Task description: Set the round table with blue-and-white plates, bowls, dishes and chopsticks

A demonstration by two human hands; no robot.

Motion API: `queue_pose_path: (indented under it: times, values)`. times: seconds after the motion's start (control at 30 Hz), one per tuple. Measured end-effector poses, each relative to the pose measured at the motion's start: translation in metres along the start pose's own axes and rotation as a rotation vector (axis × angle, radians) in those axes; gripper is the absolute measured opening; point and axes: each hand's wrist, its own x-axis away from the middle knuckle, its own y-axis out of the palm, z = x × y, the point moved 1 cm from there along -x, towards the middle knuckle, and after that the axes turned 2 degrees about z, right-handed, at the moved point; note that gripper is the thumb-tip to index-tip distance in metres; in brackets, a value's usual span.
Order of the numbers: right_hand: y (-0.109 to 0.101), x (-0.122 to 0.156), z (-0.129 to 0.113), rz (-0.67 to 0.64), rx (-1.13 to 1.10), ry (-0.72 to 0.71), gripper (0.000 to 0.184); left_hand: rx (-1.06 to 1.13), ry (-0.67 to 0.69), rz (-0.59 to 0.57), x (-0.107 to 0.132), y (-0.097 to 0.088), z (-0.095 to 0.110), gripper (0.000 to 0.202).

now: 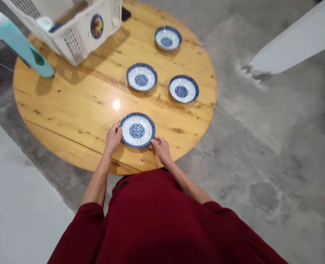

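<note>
A blue-and-white patterned plate (pixel 137 130) lies near the front edge of a round wooden table (pixel 77 110). My left hand (pixel 113 136) grips its left rim, fingers curled on the edge. My right hand (pixel 160 146) pinches its lower right rim. Three more blue-and-white dishes lie farther back: one in the middle (pixel 141 77), one to the right (pixel 183 88), and one at the far side (pixel 168 37).
A white plastic basket (pixel 77 29) holding more dishes stands at the table's back left. A teal object (pixel 19 42) juts over the left edge. A dark phone (pixel 125 14) lies behind the basket. Grey concrete floor surrounds the table.
</note>
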Motion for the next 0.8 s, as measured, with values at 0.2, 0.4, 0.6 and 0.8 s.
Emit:
queue_pose_path:
  times: [0.2,0.4,0.6,0.8]
  values:
    - [-0.022,-0.013,-0.020,0.142,-0.031,-0.017,0.035,0.098,-0.126,0.062,0.003,-0.009,-0.011,0.044]
    - [-0.022,-0.065,-0.061,0.084,0.017,-0.093,0.023,0.302,-0.295,0.161,0.010,0.000,-0.012,0.044]
    - [0.006,-0.159,-0.088,0.083,0.052,-0.025,0.001,0.289,-0.331,0.199,0.020,0.007,-0.008,0.039]
    - [0.051,-0.235,-0.107,0.082,0.000,0.111,0.015,0.338,-0.420,0.235,0.026,0.008,-0.002,0.037]
